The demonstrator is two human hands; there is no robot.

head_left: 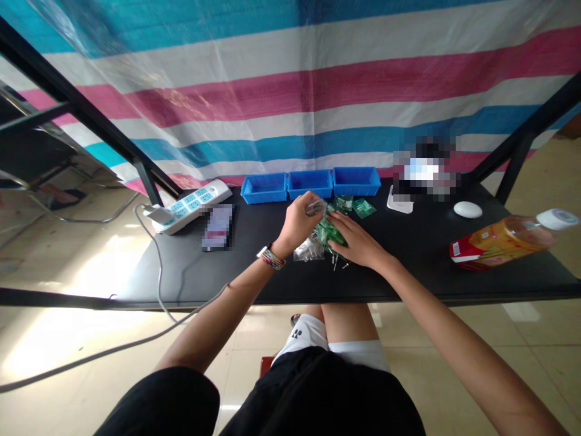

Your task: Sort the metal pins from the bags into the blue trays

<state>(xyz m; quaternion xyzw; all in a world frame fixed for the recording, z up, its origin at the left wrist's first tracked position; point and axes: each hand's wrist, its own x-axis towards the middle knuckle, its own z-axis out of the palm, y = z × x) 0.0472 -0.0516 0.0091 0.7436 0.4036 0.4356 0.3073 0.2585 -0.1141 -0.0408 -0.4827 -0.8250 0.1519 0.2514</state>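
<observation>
Fingers of our left hand (297, 219) close around crinkled clear plastic (314, 208); those of our right hand (356, 240) spread over green packets (323, 231), though we cannot tell whether they grip. The packets lie on our black counter (408, 245), before three blue bins (321, 191).

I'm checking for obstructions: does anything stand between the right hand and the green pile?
Nothing visible does: the right hand lies against the green pile. The left hand, holding clear plastic, is on the pile's other side, not between them.
</observation>
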